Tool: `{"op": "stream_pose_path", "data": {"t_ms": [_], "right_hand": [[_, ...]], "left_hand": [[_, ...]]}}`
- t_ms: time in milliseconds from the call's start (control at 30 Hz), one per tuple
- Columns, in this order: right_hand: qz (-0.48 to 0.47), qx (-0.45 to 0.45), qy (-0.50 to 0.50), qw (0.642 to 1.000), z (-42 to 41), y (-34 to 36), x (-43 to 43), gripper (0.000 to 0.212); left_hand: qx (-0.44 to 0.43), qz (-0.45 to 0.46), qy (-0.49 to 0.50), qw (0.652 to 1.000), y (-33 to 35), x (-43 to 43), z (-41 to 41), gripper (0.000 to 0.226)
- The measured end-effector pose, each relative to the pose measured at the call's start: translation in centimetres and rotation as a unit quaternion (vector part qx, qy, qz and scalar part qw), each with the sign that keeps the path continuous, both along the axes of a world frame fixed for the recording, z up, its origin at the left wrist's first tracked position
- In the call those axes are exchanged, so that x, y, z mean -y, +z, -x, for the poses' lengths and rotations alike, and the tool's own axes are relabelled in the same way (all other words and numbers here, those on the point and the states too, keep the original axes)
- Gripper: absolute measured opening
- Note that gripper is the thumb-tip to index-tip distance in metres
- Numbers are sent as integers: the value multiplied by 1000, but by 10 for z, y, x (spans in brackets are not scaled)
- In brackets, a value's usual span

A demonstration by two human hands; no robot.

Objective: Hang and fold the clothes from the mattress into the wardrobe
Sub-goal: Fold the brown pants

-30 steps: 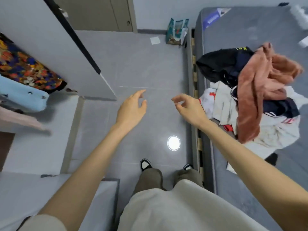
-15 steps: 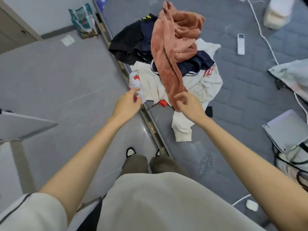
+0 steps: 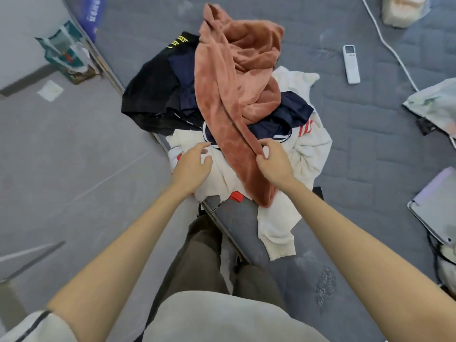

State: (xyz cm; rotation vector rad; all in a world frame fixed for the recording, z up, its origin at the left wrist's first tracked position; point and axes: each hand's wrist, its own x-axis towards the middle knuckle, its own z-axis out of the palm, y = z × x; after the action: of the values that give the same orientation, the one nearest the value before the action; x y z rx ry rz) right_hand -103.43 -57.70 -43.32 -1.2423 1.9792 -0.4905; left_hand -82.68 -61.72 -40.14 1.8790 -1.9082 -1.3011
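laptop (image 3: pixel 435 206) cropped right, cream sweatshirt (image 3: pixel 276 225) part-buried

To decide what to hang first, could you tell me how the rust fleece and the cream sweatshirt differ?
The rust fleece drapes on top; the cream sweatshirt lies beneath it. The right hand pinches the fleece, not the sweatshirt. Both lie on the mattress.
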Motion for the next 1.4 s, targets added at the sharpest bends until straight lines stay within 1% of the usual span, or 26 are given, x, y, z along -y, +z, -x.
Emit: {"op": "stream_pose_path", "data": {"t_ms": [133, 233, 333, 367, 433, 533, 700, 733, 833, 867, 1000, 1100, 1200, 1300, 1367, 1400], "right_hand": [[-38, 0, -35, 999, -15, -41, 61, 49], [-72, 11, -47, 996, -22, -70, 94, 62], [-128, 45, -39, 990, -30, -92, 115, 79], [-129, 59, -49, 989, -33, -97, 119, 80], [-94, 63, -71, 991, -36, -103, 123, 70], [-30, 18, -72, 997, -34, -95, 120, 43], [54, -68, 13, 996, -16, -55, 87, 11], [62, -73, 30, 995, -11, -44, 78, 9], [79, -53, 53, 994, 8, -15, 39, 22], [66, -45, 51, 995, 15, -8, 21, 24], [-38, -35, 49, 997, 45, 12, -54, 26], [-97, -56, 50, 992, 69, 26, -114, 24], [-138, -95, 29, 985, 90, 35, -175, 30], [-200, -147, -1, 969, 111, 40, -224, 22], [-258, -183, -14, 948, 121, 41, -251, 18], [-282, -203, -18, 937, 125, 40, -263, 13]], "left_hand": [[3, -22, -39, 999, -28, 56, -5, 41], [0, -25, -58, 998, -46, 85, -7, 41], [-2, -35, -66, 997, -60, 102, -8, 41], [-3, -37, -67, 997, -64, 105, -8, 41], [-10, -42, -75, 996, -67, 108, -9, 42], [-18, -39, -94, 995, -65, 109, -10, 46], [-19, 27, -138, 990, -49, 102, 4, 61], [-17, 41, -152, 987, -45, 99, 10, 63], [-6, 76, -189, 979, -36, 87, 29, 65], [-3, 79, -198, 977, -33, 81, 36, 65], [-11, 76, -234, 969, -24, 41, 66, 66], [-15, 79, -269, 960, -18, -4, 92, 64], [-15, 71, -314, 947, -17, -51, 116, 62], [-15, 57, -350, 935, -19, -92, 134, 62], [-12, 47, -360, 932, -22, -113, 143, 62], [-10, 43, -365, 930, -23, -121, 147, 63]]}}
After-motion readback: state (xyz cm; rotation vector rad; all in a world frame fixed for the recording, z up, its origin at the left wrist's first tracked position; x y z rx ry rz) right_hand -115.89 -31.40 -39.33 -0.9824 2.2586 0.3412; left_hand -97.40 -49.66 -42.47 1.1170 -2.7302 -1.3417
